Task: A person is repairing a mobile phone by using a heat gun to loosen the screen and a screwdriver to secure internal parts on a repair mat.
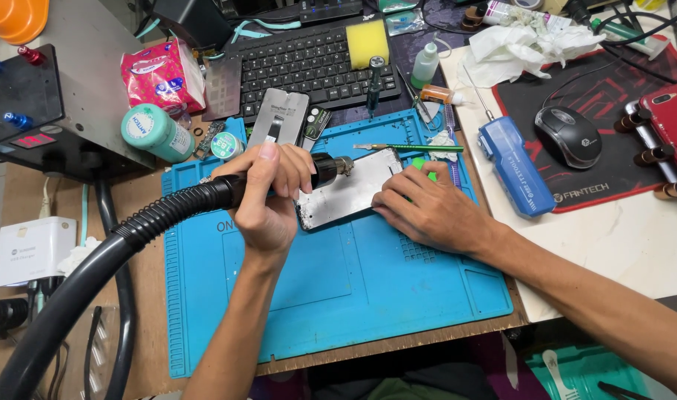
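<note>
Left hand (268,196) grips hot-air nozzle (331,169) over phone frame (349,189); right hand (427,211) lies flat, pressing it.

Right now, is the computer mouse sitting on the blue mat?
No, the mouse sits on a dark red pad, away from the blue mat.

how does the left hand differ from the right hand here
The left hand is raised and curled around the black hot-air nozzle handle with its ribbed hose; the right hand lies flat, palm down.
The left hand grips a tool; the right hand presses the silver-backed opened phone onto the blue silicone work mat.
Both are bare and meet at the phone.
</note>
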